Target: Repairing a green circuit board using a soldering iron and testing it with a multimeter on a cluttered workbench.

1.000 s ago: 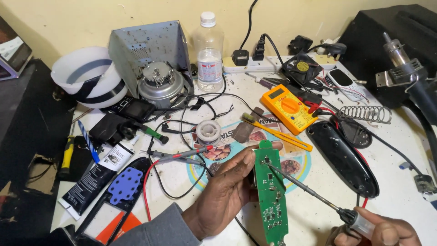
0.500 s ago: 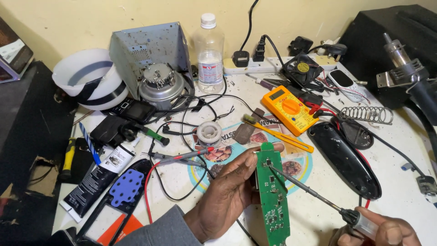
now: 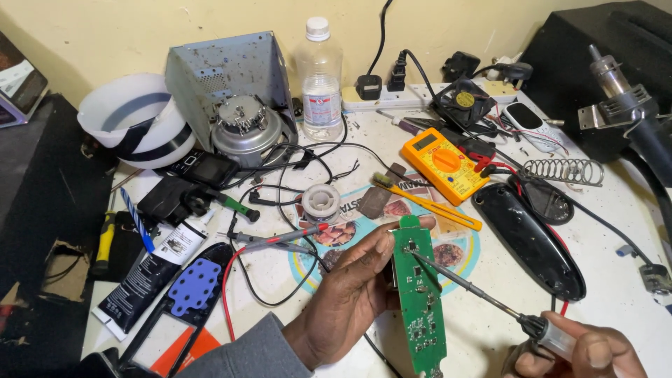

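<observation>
A yellow multimeter (image 3: pixel 443 162), solder spool (image 3: pixel 321 203), yellow toothbrush (image 3: pixel 427 202) and black oval casing (image 3: pixel 530 238) crowd the white table (image 3: pixel 616 294) behind the work. The left hand (image 3: pixel 350 297) pinches a long, narrow green circuit board (image 3: pixel 418 294), held upright above the table's near edge. The right hand (image 3: pixel 584 353) grips a soldering iron (image 3: pixel 483 294), its tip touching the board's upper part.

Right hand (image 3: pixel 584 353) half beyond frame edge

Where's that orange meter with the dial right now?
In the head view, the orange meter lies on the table's far right-centre, between the clear bottle and the wire coil, just beyond the yellow toothbrush.
</observation>
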